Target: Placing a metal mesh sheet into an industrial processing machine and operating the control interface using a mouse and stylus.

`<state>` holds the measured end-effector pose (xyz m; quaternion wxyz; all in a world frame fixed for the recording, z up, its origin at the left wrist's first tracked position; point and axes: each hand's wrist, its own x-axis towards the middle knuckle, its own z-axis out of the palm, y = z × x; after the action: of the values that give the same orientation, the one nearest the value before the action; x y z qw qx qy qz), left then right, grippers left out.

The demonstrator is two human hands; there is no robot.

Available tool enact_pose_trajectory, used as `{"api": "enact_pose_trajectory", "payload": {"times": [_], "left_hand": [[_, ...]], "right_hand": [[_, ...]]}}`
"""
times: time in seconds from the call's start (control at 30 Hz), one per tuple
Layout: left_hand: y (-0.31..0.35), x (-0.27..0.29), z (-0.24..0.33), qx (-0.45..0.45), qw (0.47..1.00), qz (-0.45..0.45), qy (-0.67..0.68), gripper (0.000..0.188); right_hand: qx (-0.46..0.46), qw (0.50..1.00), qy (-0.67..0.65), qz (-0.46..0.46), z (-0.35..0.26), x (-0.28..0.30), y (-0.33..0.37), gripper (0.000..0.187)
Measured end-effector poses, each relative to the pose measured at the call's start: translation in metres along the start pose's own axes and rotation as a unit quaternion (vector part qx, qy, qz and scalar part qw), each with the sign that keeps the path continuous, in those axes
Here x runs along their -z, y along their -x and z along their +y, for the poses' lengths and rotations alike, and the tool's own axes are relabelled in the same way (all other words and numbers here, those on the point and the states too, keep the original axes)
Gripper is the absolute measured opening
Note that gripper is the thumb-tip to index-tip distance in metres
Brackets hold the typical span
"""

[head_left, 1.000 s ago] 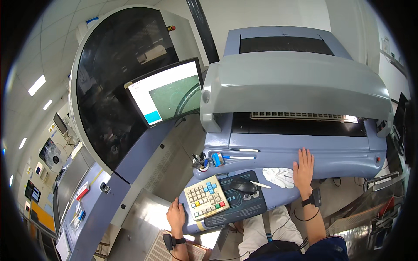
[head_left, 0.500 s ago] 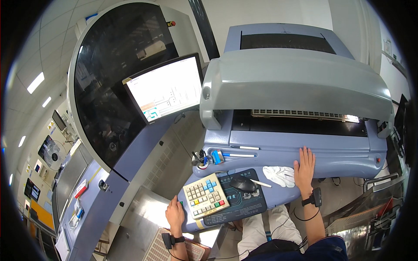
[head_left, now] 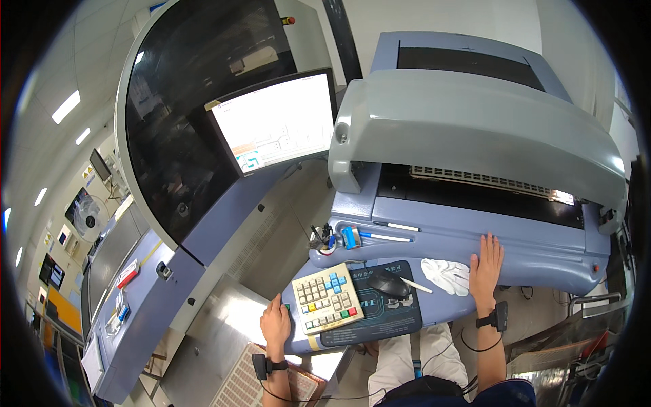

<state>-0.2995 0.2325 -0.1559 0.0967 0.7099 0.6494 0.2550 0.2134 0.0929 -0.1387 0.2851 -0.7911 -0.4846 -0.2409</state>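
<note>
My left hand (head_left: 276, 324) rests on the left edge of the blue console shelf (head_left: 444, 306), right beside a beige keypad (head_left: 327, 298) with coloured keys. My right hand (head_left: 485, 264) lies flat, fingers spread, against the blue front ledge of the machine (head_left: 475, 239), next to a crumpled white cloth (head_left: 447, 275). Between the hands sit a dark mouse (head_left: 388, 281) on a dark mat (head_left: 380, 312) and a white pen (head_left: 415, 285). Neither hand holds anything.
The grey hood (head_left: 475, 129) of the machine is raised over a dark opening. A lit monitor (head_left: 277, 122) stands at the left, behind it a big dark curved cover (head_left: 183, 115). A small cup of tools (head_left: 322, 241) sits on the ledge. A perforated tray (head_left: 247, 383) lies below.
The picture on the monitor has changed from a green and white screen to a mostly white one. Both hands have stayed where they were.
</note>
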Motion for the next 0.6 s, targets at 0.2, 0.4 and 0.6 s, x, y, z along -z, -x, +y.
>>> {"api": "enact_pose_trajectory", "payload": {"times": [0.2,0.4,0.6], "left_hand": [[-0.001,0.004,0.005,0.006,1.0,-0.002,-0.008,0.042],[0.001,0.008,0.004,0.013,1.0,0.011,-0.011,0.04],[-0.008,0.001,0.007,0.032,0.999,-0.01,0.013,0.038]], "right_hand": [[-0.002,1.0,0.015,-0.013,0.0,-0.004,-0.001,0.05],[0.011,0.999,0.015,-0.027,-0.003,-0.004,-0.005,0.049],[-0.013,0.998,0.05,-0.036,0.004,-0.008,-0.003,0.05]]}}
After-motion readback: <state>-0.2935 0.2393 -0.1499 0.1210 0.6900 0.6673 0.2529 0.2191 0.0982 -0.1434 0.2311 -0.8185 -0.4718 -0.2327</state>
